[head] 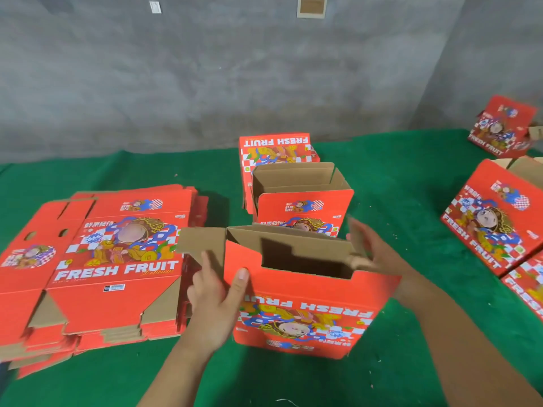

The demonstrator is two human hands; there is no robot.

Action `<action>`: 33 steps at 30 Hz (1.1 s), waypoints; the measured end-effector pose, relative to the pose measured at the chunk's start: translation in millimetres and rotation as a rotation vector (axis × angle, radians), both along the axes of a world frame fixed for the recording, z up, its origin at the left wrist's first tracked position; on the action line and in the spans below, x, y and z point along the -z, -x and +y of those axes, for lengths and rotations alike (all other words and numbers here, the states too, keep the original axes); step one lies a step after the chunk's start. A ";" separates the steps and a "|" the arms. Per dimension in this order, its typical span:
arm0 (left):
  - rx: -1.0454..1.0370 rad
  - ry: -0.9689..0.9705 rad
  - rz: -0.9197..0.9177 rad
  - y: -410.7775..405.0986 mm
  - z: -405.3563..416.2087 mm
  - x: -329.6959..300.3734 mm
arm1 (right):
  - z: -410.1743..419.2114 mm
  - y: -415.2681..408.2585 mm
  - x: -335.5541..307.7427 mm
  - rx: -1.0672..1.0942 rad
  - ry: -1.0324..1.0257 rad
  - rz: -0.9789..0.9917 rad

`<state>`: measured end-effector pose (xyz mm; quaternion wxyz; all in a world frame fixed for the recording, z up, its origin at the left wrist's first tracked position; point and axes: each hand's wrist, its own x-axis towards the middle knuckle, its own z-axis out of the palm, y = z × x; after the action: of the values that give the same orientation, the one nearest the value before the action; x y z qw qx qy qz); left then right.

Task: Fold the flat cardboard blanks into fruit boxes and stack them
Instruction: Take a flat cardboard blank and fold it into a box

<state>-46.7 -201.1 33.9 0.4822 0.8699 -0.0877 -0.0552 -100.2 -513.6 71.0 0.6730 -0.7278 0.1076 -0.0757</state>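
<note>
A half-folded red fruit box (pixel 305 315) stands in front of me on the green cloth, printed upside down, its top open and brown flaps up. My left hand (pixel 219 298) grips its left corner, thumb on the red front panel, fingers behind the left flap. My right hand (pixel 379 254) holds the brown right-side flap at the box's upper right edge. A pile of flat red blanks (pixel 97 268) lies to the left.
Behind the held box stands a folded open-topped box (pixel 302 198) with another (pixel 276 154) behind it. More folded boxes (pixel 493 218) lie at the right, one (pixel 504 127) by the grey wall. Green cloth (pixel 396 177) covers the surface.
</note>
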 end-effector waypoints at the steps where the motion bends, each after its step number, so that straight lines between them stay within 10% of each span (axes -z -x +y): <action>1: -0.040 0.002 -0.033 -1.6 0.2 2.9 | -1.9 3.8 4.0 0.049 -0.083 -0.015; 6: -0.186 0.056 -0.130 -2.3 -3.9 12.4 | 0.4 13.3 18.7 0.580 -0.028 0.041; 11: -0.239 0.044 -0.265 -3.5 -12.5 10.2 | 30.3 22.5 16.6 0.843 0.577 -0.379; 14: -0.245 0.008 -0.342 -5.7 -12.1 13.0 | 52.2 16.6 12.6 0.378 1.026 -0.558; 17: -0.231 0.119 -0.323 -10.1 -9.2 17.3 | 77.2 8.6 22.9 -0.066 1.211 -0.054; 23: -0.027 -0.188 -0.490 -17.6 0.7 16.3 | 64.4 -12.4 26.7 -0.196 1.081 0.367; 33: 0.017 -0.723 -0.433 -52.7 -31.7 -12.9 | 72.1 -9.3 25.7 -0.084 1.108 0.157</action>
<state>6.0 -232.8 46.8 0.1156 0.9739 -0.1693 0.0978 -90.9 -441.4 45.3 0.1825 -0.9798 0.0724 -0.0393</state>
